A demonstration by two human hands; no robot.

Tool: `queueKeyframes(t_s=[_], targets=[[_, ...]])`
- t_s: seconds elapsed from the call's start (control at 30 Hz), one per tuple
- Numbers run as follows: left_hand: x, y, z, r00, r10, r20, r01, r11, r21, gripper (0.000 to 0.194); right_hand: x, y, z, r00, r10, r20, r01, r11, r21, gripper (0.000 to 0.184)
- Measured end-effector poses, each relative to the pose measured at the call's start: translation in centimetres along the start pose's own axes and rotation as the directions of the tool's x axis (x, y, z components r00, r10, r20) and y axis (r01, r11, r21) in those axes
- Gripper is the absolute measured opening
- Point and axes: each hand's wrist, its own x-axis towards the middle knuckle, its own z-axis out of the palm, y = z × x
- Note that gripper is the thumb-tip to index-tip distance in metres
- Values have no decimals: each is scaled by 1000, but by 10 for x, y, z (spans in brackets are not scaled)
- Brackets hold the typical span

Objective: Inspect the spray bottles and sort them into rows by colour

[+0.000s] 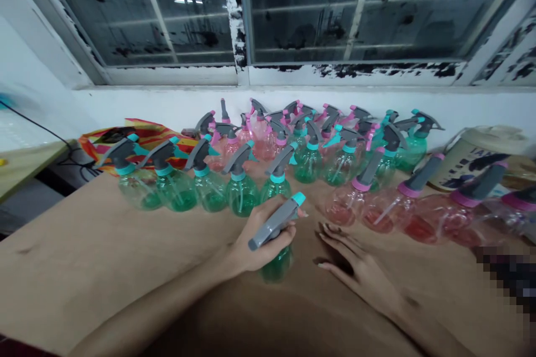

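Observation:
My left hand is wrapped around the neck of a green spray bottle, whose grey trigger head with a turquoise nozzle points up and away to the right. Just right of it, my right hand rests low over the table with its fingers spread, holding nothing. Beyond the held bottle stands a row of green spray bottles with grey and turquoise heads, stretching to the left. To the right is a row of pink spray bottles with grey and pink heads. Liquid shows in the bottom of several bottles.
More pink and green spray bottles crowd the back of the brown table, against the wall. A red and yellow bag lies at back left. At back right stands a pale printed container. Windows rise behind.

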Motion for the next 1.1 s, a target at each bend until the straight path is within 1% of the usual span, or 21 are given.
queueKeyframes(t_s=[0.13,0.27,0.33,0.43,0.5,0.6,0.67,0.83,0.9,1.1], targets=[[-1,2,-2,999,-30,-14,31,999,20,5,-2,3,4,1000,29,-7,-29,1000,-8,56],[-3,4,-5,999,-33,-17,33,999,39,5,-2,3,6,997,74,-16,-74,997,5,58],[-5,3,-5,1000,-22,-15,22,999,37,9,-2,2,5,996,87,-7,-87,996,13,57],[-6,-3,-1,1000,-19,-16,19,1000,6,30,-1,1,5,995,98,7,-98,995,23,54],[-7,-8,2,999,-28,-44,28,1000,8,38,-2,1,4,995,102,8,-102,994,29,52],[-8,-13,6,994,-26,-102,31,998,51,35,-2,1,4,995,96,13,-96,995,35,52],[-8,-14,7,993,-25,-116,32,997,65,34,-2,1,3,996,83,14,-83,996,32,51],[-7,-10,6,997,-47,-67,51,997,56,46,-2,2,2,999,51,2,-51,998,29,45],[-6,-8,5,998,-39,-58,42,998,48,49,-3,2,1,999,44,-9,-44,999,28,43],[-4,-7,5,997,11,-74,-8,999,42,50,-4,2,0,999,40,20,-40,999,-8,43]])
